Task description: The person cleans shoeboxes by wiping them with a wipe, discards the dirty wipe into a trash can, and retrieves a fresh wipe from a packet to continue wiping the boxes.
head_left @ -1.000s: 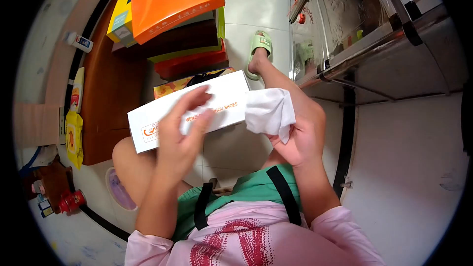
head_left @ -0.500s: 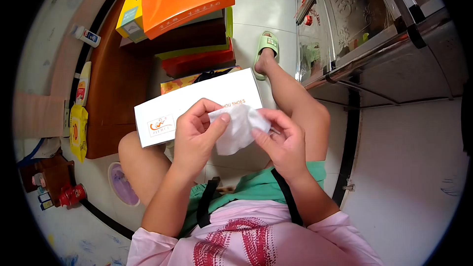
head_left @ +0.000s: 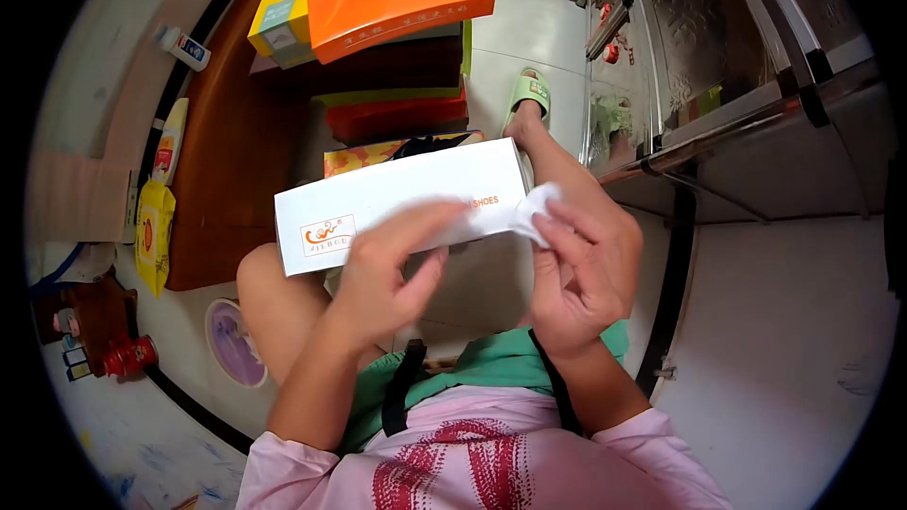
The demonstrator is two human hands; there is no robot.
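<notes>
A crumpled white wipe [head_left: 537, 212] is pinched in the fingers of my right hand [head_left: 574, 283], over the right end of a white shoe box [head_left: 397, 191]. My left hand [head_left: 389, 274] is in front of the box, its thumb apart from its stretched fingers. Those fingers are smeared by motion, and their tips come near the wipe's blurred left side. The box lies across my knees, with an orange logo at its left and orange "SHOES" lettering at its right. Part of its front is hidden behind my left hand.
Beyond the shoe box stands a pile with an orange box [head_left: 402, 0], a yellow box [head_left: 283, 14] and a red box [head_left: 402, 120]. A yellow wipes pack [head_left: 153, 236] and a white bottle [head_left: 184, 48] are at left. A glass-fronted cabinet [head_left: 718, 47] stands at right.
My left hand has let go of the wipe and its fingers have spread. My right hand has moved right with the wipe, now bunched up. The view has shifted slightly.
</notes>
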